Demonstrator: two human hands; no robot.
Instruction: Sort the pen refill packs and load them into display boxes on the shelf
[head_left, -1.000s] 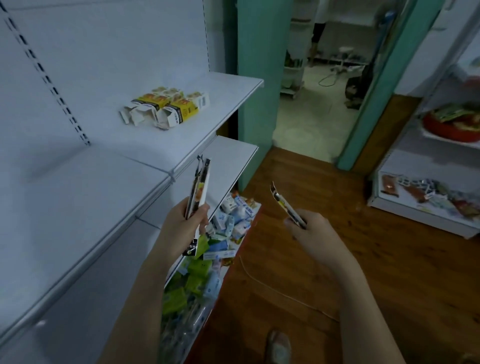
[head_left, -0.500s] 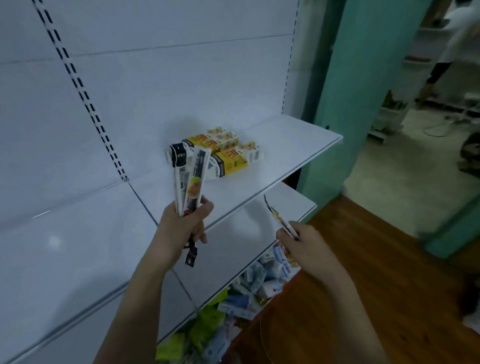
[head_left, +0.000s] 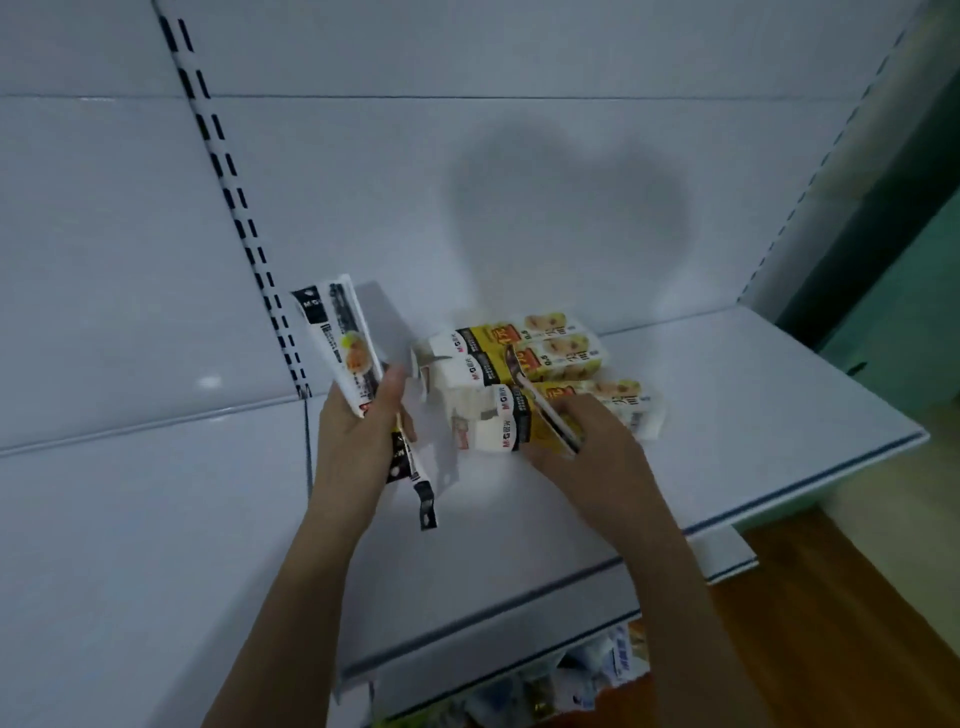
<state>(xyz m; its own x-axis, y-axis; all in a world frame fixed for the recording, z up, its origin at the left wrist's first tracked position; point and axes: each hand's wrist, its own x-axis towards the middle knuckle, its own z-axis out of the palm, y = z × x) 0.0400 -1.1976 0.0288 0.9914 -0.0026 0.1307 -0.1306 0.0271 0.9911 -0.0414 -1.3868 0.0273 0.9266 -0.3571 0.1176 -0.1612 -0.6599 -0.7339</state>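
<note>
Both hands are now up at the shelf (head_left: 727, 415): right hand (head_left: 587, 447), nearer, pinching one refill pack (head_left: 550, 421) lengthwise at the display boxes (head_left: 530, 374), left hand (head_left: 358, 431) gripping a fan of packs (head_left: 340, 343) alongside.

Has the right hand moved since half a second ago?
Yes. The right hand rose from below the shelf edge to the display boxes on it.
</note>
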